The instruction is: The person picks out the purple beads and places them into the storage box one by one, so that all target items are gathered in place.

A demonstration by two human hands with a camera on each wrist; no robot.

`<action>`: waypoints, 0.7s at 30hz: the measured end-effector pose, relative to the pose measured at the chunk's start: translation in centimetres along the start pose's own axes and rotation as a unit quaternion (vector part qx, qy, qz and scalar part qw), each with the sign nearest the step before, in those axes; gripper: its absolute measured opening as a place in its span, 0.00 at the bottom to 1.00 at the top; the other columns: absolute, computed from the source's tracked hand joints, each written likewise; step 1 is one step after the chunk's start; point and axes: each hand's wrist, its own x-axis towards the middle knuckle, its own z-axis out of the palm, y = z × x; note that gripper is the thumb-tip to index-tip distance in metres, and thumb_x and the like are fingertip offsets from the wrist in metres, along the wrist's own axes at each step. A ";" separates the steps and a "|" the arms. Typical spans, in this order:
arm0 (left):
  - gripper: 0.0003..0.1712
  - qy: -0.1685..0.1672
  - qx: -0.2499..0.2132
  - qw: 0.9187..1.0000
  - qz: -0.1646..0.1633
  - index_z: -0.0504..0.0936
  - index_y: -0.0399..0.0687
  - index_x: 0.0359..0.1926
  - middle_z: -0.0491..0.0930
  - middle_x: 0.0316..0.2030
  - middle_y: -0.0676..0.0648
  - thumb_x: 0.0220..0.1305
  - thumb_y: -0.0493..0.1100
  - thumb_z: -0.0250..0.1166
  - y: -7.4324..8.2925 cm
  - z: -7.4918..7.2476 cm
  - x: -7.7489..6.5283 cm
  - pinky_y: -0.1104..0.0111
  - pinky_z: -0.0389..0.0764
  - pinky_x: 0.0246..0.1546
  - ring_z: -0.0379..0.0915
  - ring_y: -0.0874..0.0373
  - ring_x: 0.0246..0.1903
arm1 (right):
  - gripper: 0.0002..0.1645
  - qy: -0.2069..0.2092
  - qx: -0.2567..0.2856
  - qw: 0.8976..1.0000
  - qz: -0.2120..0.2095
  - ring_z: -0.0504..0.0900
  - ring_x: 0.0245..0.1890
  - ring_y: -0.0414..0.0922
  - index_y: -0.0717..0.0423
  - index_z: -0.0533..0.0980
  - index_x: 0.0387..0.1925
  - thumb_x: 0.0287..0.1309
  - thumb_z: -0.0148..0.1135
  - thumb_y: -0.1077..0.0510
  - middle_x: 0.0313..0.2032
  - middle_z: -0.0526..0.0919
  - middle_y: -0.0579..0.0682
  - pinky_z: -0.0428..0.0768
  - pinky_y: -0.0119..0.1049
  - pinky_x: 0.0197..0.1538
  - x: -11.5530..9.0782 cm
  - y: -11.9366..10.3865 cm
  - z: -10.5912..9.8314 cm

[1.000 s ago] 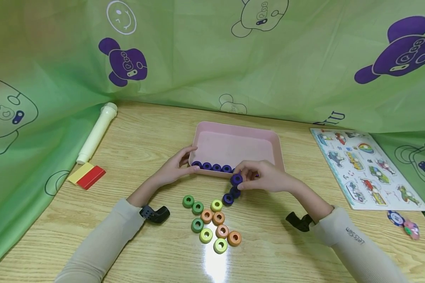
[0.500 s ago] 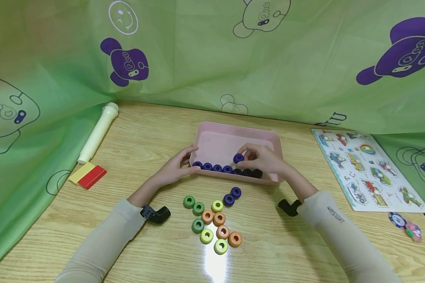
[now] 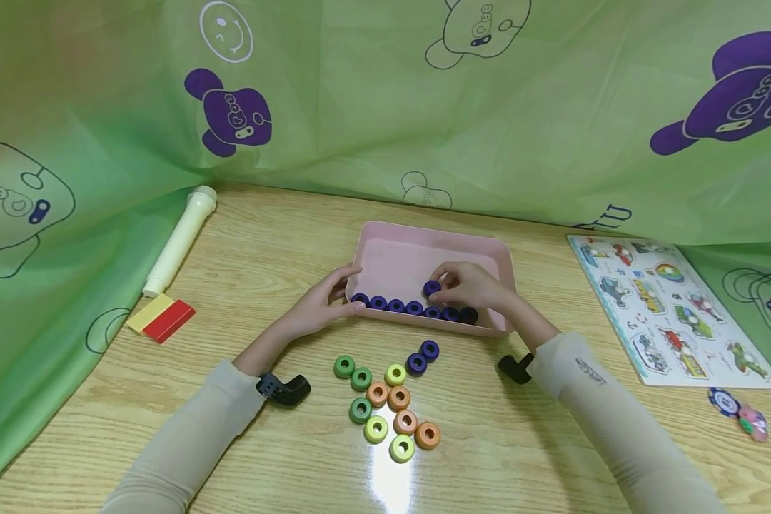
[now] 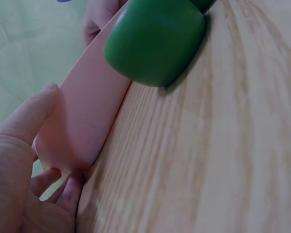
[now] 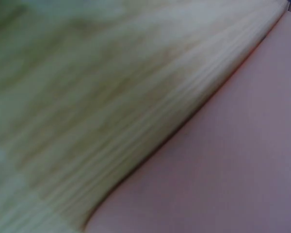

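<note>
My left hand (image 3: 315, 307) grips the near left corner of a pink tray (image 3: 392, 257), thumb at the front rim and fingers round the side. The left wrist view shows that thumb against the tray wall (image 4: 82, 107). Inside the tray, my right hand (image 3: 472, 284) pinches a purple ring-shaped bead (image 3: 431, 288) between thumb and fingers. Just in front of it, a row of purple beads (image 3: 395, 306) lines the tray's near wall. On the table before the tray lie two more purple beads (image 3: 416, 364). In the right wrist view only the tray's outer wall (image 5: 223, 170) and wood appear.
Loose green beads (image 3: 361, 378), yellow beads (image 3: 376, 429) and orange beads (image 3: 399, 398) lie nearer me. At left are a white microphone-shaped object (image 3: 181, 243) and a yellow-and-red block (image 3: 160, 318). A picture puzzle board (image 3: 671, 314) lies at right. A green curtain (image 3: 334, 107) hangs behind.
My right hand has carried the purple bead from over the table, over the front rim and into the tray. Over the last half second it has barely shifted. The left hand stays put.
</note>
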 end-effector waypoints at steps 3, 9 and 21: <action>0.34 0.000 -0.001 1.000 -0.001 0.53 0.38 0.60 0.45 0.61 0.36 0.54 0.36 0.57 0.0 0.0 0.0 0.60 0.54 0.56 0.46 0.45 0.58 | 0.16 -0.012 -0.001 1.000 -0.003 0.73 0.23 0.41 0.54 0.72 0.37 0.44 0.63 0.54 0.23 0.76 0.46 0.72 0.33 0.27 0.2 0.0 0.0; 0.34 -0.002 -0.005 1.000 0.004 0.53 0.39 0.60 0.45 0.60 0.36 0.54 0.35 0.57 -0.1 0.0 0.1 0.61 0.54 0.56 0.47 0.45 0.58 | 0.17 -0.028 0.009 1.000 -0.011 0.72 0.22 0.41 0.55 0.72 0.38 0.44 0.62 0.55 0.23 0.76 0.46 0.72 0.32 0.26 0.1 -0.2 0.0; 0.34 0.001 -0.003 1.000 -0.003 0.53 0.38 0.60 0.44 0.61 0.36 0.55 0.36 0.57 -0.1 0.1 0.0 0.60 0.54 0.56 0.47 0.45 0.58 | 0.14 -0.054 0.053 0.994 -0.079 0.75 0.27 0.40 0.58 0.74 0.39 0.47 0.60 0.60 0.23 0.77 0.45 0.75 0.33 0.35 -0.3 0.0 -0.1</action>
